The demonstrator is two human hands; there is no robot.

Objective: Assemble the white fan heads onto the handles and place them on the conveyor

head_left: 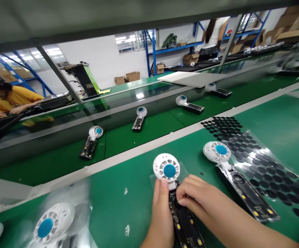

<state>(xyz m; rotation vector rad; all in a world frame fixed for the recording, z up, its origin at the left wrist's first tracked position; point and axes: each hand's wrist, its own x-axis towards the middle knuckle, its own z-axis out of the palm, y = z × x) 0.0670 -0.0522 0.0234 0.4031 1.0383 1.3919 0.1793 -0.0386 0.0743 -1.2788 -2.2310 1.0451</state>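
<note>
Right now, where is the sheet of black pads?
Head view, right side: the pad sheet lies on the bench beside the idle fan unit, right of the right hand.

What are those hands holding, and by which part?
A small fan with a white head and open black handle. The left hand grips the handle just below the head; the right hand pinches its upper end with fingertips.

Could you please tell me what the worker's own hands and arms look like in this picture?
Both are bare: the left hand and the right hand wear no gloves or rings. The nails look short and unpainted. The right forearm shows no sleeve, watch or strap up to the picture's edge; the left wrist is likewise uncovered.
</note>
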